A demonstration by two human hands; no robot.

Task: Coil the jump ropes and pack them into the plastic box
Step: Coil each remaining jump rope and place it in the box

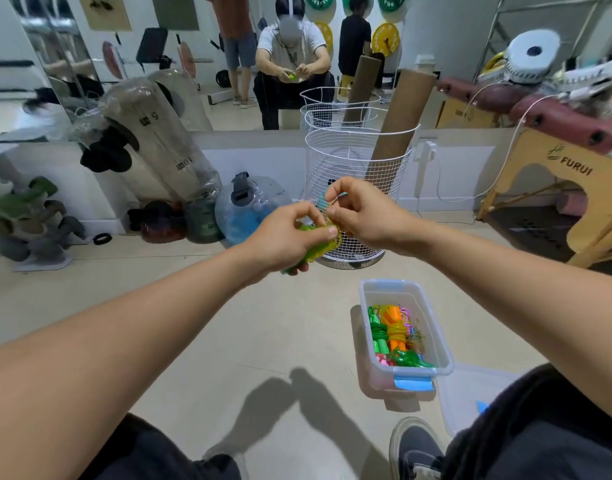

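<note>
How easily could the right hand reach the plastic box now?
Probably yes, once free. The box stands open on the floor below the right hand, with nothing between them. But that hand now pinches the rope that the left hand holds.

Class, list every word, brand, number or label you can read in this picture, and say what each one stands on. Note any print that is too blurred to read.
"FURUI": on the wooden leg panel of the padded bench at right.
"FURU", cut off: on the cardboard box behind that bench.
"6": on the wrapped grey bag at left; its other small labels are too blurred to read.
Lettering on the green and yellow weight plates on the far wall: too small to read.
Plastic box: no readable text.
</note>
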